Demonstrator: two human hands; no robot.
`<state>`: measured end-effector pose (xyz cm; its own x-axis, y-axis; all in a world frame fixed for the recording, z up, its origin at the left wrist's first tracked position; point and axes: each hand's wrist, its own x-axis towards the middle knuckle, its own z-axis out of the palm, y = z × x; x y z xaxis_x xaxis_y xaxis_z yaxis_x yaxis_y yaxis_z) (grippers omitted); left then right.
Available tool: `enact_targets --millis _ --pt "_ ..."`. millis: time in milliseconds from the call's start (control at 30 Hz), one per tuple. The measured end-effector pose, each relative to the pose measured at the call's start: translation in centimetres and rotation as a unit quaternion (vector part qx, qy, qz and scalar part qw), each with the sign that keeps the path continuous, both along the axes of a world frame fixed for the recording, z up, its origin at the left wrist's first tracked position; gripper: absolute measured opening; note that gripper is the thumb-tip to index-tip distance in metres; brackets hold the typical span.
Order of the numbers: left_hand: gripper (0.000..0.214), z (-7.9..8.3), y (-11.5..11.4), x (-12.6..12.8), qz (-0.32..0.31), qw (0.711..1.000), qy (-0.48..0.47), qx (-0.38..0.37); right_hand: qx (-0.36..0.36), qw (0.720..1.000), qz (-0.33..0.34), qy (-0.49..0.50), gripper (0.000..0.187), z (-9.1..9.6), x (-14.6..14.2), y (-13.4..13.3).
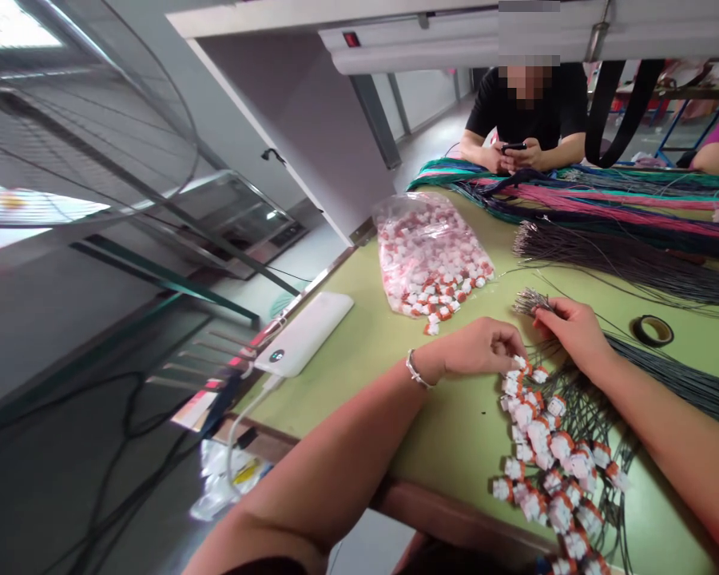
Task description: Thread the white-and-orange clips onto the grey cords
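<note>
My left hand [482,347], with a bracelet at the wrist, rests on the green table [395,383], its fingers pinched on a small white-and-orange connector [520,366]. My right hand [569,331] lies just right of it, fingers closed on a thin bundle of dark wires [530,302] with bare metal tips. Below both hands lies a heap of wired white-and-orange connectors [551,463] with dark wires trailing right.
A clear bag of loose connectors [431,255] lies behind the hands. A white power bank [305,331] sits at the table's left edge. Bundles of dark, pink and teal wires [623,231] cross the far side, beside a tape roll [653,329]. A person opposite holds a phone [514,147].
</note>
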<state>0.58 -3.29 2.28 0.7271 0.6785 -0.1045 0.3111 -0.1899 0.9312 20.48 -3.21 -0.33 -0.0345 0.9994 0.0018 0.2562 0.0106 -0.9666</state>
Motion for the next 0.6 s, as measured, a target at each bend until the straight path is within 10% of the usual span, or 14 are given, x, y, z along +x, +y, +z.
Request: enact_targets --millis 100,233,433,600 --pt "0.009 0.5 1.3 -1.5 0.085 0.975 0.035 0.204 -0.018 1.0 -0.001 0.023 0.021 0.2 -0.2 -0.1" --pt "0.016 -0.9 3.7 -3.5 0.257 0.869 0.184 0.38 -0.005 0.999 -0.031 0.016 0.016 0.4 -0.5 -0.3" --pt "0.022 -2.6 4.4 -3.6 0.233 0.825 0.284 0.429 0.005 0.999 -0.024 -0.021 0.02 0.3 -0.6 -0.4" --pt "0.021 -1.6 3.2 -2.5 0.254 0.855 0.177 0.415 0.04 0.997 -0.023 -0.056 0.017 0.1 -0.7 -0.1"
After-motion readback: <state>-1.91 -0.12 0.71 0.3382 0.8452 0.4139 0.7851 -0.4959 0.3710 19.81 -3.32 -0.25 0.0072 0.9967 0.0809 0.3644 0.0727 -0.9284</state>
